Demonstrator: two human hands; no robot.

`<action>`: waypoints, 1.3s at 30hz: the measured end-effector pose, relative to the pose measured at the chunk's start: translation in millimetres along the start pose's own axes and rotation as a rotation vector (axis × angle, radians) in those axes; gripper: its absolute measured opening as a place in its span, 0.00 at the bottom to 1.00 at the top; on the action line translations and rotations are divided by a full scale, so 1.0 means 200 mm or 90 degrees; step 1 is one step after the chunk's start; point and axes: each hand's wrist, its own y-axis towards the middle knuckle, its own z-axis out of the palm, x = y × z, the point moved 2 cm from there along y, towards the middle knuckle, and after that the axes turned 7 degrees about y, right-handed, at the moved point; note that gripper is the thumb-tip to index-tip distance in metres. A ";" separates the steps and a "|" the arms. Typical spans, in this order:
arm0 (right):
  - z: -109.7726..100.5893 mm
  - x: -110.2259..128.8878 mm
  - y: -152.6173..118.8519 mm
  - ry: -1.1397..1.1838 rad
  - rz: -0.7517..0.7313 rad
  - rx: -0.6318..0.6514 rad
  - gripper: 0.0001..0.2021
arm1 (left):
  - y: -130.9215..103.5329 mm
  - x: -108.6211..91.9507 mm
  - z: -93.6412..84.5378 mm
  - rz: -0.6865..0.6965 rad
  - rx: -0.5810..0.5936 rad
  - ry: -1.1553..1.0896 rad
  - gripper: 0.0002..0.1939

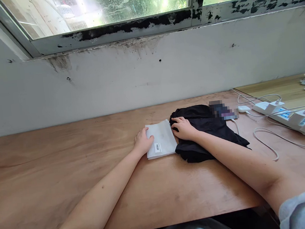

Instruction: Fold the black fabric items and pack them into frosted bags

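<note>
A white, flat, rectangular packet (162, 137) with a small barcode label lies on the wooden table (66, 183). My left hand (144, 142) is at its left edge, thumb on top and the other fingers curled along the side, closed on it. Bunched black cloth (201, 153) lies directly right of the packet. On the cloth's left part rests my right hand (184, 128), its fingers spread and pointing left toward the packet's right edge.
A blurred-out device (223, 110) with a white cable sits at the cloth's upper right. Farther right are a white power strip (287, 115) with plugged-in chargers and loose cables. A wall and window rise behind the table.
</note>
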 end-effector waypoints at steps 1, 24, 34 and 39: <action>0.00 0.00 0.00 0.001 -0.010 0.004 0.17 | 0.00 0.01 0.00 -0.003 -0.002 -0.010 0.27; -0.03 0.00 0.00 -0.012 0.086 -0.093 0.18 | -0.03 -0.05 -0.06 0.127 -0.126 -0.023 0.20; -0.06 0.02 -0.02 -0.111 0.158 -0.007 0.20 | -0.31 -0.29 -0.02 0.506 0.231 0.100 0.37; -0.07 0.03 0.00 -0.126 0.135 0.036 0.18 | -0.31 -0.26 0.01 0.501 0.247 0.122 0.31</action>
